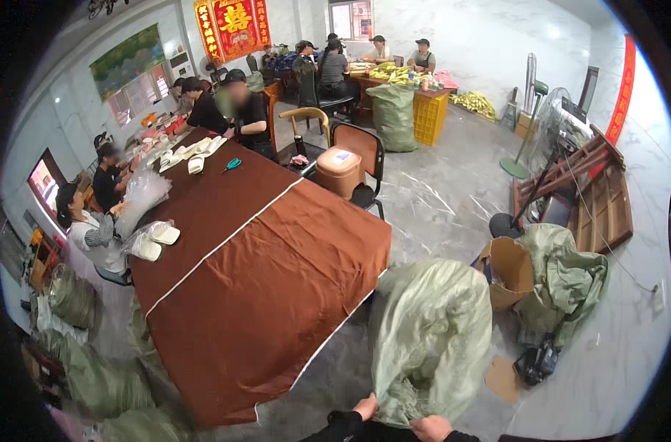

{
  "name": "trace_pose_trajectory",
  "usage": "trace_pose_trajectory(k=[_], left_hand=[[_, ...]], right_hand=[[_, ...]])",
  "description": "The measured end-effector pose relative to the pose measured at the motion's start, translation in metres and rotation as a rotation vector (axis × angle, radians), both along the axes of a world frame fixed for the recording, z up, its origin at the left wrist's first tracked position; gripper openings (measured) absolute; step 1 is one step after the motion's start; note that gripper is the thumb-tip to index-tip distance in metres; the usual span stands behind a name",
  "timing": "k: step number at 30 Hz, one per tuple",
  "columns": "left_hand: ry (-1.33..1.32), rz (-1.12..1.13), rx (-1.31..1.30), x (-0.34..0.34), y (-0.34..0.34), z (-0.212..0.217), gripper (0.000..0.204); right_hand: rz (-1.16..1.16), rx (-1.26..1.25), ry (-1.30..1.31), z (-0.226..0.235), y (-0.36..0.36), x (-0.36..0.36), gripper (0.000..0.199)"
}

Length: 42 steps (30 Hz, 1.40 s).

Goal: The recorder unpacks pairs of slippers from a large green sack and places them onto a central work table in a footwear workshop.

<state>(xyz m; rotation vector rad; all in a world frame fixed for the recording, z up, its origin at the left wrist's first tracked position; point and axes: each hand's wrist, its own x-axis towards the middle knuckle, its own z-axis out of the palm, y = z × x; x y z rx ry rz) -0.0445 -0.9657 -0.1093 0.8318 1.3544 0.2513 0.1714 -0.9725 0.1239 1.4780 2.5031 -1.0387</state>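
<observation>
A large pale green woven sack stands on the floor at the near right, its mouth toward me and its upper part puffed out. My left hand is closed on the left side of the sack's near rim. On the same rim, a little to the right, my right hand pinches the fabric at the picture's lower edge. Between the two hands the sack's edge sags, with crumpled material showing just inside. What lies deeper in the sack is hidden.
Left of the sack stands a long table with a brown cloth, bearing slippers and teal scissors. Several people sit around it and farther back. To the right are an open cardboard box, another green sack and wooden furniture.
</observation>
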Motion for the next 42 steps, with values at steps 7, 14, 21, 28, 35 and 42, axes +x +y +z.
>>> trace_pose_trajectory(k=[7, 14, 21, 28, 35, 42], left_hand=[[0.063, -0.22, 0.478, -0.038, -0.054, 0.084, 0.025], [-0.366, 0.181, 0.187, -0.111, -0.14, 0.069, 0.036], [-0.356, 0.352, 0.083, -0.205, -0.177, 0.156, 0.042], [0.052, 0.534, -0.1, -0.255, -0.187, 0.078, 0.039], [0.568, 0.309, 0.068, -0.316, -0.217, 0.044, 0.077], [0.023, -0.054, 0.505, -0.21, -0.129, 0.211, 0.023]], right_hand=[[0.059, 0.02, -0.12, 0.048, -0.009, -0.015, 0.025], [-0.002, 0.087, 0.1, 0.048, -0.072, -0.097, 0.03], [0.199, -0.096, 0.209, 0.051, -0.108, -0.181, 0.031], [0.526, -0.327, 0.166, -0.016, -0.127, -0.238, 0.043], [0.656, -0.414, 0.34, -0.053, -0.168, -0.266, 0.05], [0.801, -0.119, 0.2, -0.032, -0.152, -0.277, 0.023]])
